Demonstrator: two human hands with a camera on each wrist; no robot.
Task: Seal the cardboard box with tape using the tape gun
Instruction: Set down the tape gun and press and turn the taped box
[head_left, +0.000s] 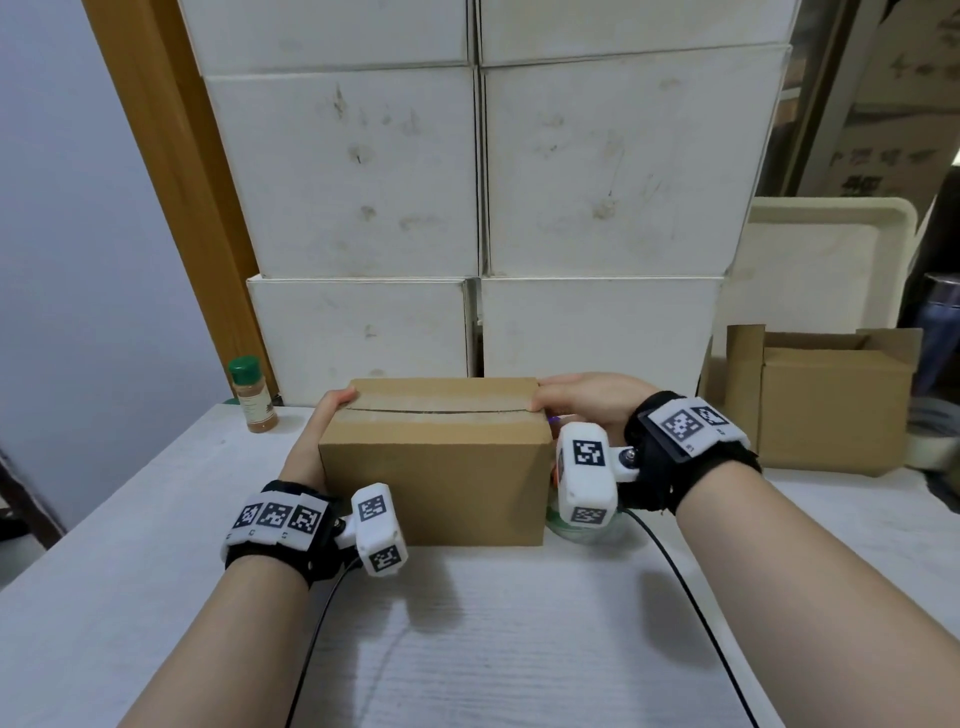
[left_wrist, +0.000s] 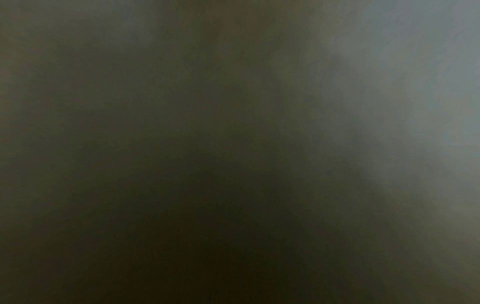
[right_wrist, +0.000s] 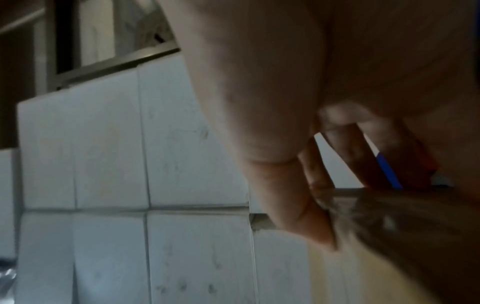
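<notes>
Stacked white cartons (head_left: 467, 171) fill the upper frame behind a pale surface (head_left: 493, 639). Head view: cardboard box (head_left: 436, 467) at centre, taped seam on top. Left hand (head_left: 322, 431) clasps its left end, thumb over the top edge; right hand (head_left: 587, 400) lies on the right end, fingers fairly straight. Spice bottle (head_left: 253, 395) at centre left, open carton (head_left: 826, 400) at right. Left wrist view: dark blur. Right wrist view: right hand (right_wrist: 272, 123) close up, fingers extended onto the box edge; white cartons at left.
</notes>
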